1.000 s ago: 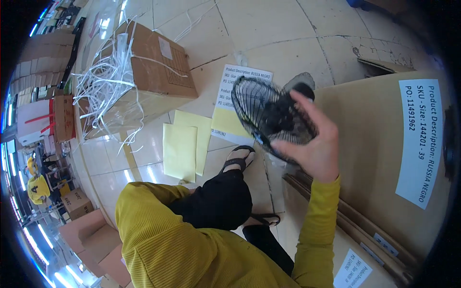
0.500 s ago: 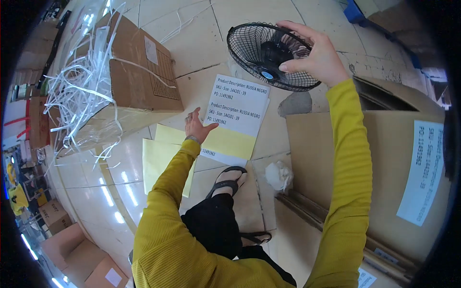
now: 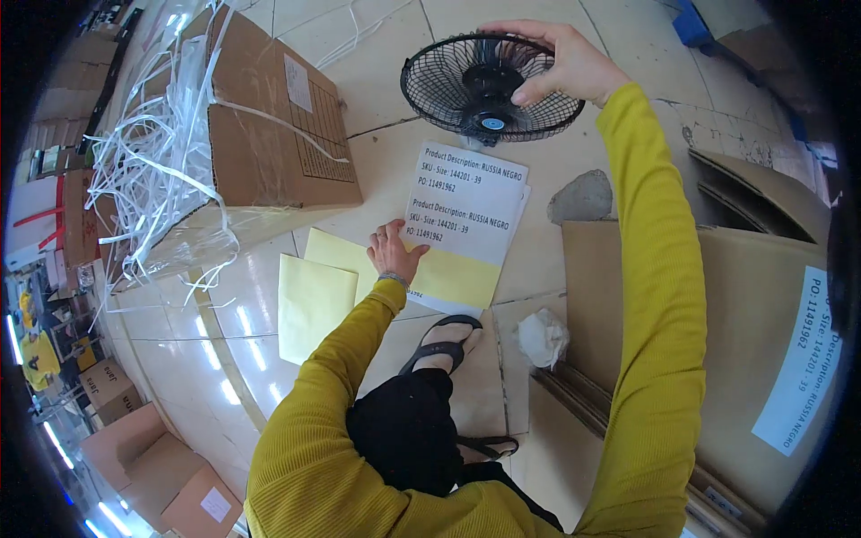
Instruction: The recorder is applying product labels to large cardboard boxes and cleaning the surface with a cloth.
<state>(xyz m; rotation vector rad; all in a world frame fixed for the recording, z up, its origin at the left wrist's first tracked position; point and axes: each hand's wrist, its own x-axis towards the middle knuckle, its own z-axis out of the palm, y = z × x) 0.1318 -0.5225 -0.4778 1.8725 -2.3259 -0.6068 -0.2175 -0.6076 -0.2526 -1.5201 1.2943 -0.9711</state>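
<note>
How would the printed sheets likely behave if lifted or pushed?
The printed sheets look thin, so probably floppy and light when lifted. Their edges sit offset, so a push might spread them apart. The glossy floor may let them slide easily.

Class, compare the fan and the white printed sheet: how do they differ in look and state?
The fan is mostly black; the sheet is white with dark print. The fan is a rounded wire cage; the sheet is flat and straight-edged. The right hand grips the fan; the left hand is at the sheet's left edge. Both have a hand at them.
</note>
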